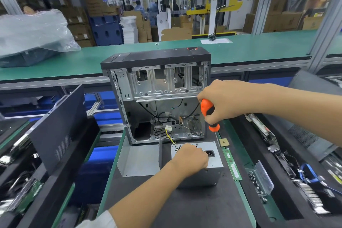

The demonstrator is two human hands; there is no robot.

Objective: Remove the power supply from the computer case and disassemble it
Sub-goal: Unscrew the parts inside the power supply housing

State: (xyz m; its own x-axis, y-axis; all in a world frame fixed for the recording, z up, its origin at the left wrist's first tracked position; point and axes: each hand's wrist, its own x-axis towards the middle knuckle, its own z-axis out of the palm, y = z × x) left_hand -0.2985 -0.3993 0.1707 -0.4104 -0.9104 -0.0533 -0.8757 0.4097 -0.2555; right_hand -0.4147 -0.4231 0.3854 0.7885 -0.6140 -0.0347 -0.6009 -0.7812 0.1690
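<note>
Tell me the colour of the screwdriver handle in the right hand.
Orange with black grip inserts, on the screwdriver gripped by the right hand; head view.

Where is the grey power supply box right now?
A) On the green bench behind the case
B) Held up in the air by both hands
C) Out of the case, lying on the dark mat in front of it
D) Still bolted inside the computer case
C: the power supply lies on the dark mat in front of the open computer case, with the left hand resting on it.
</note>
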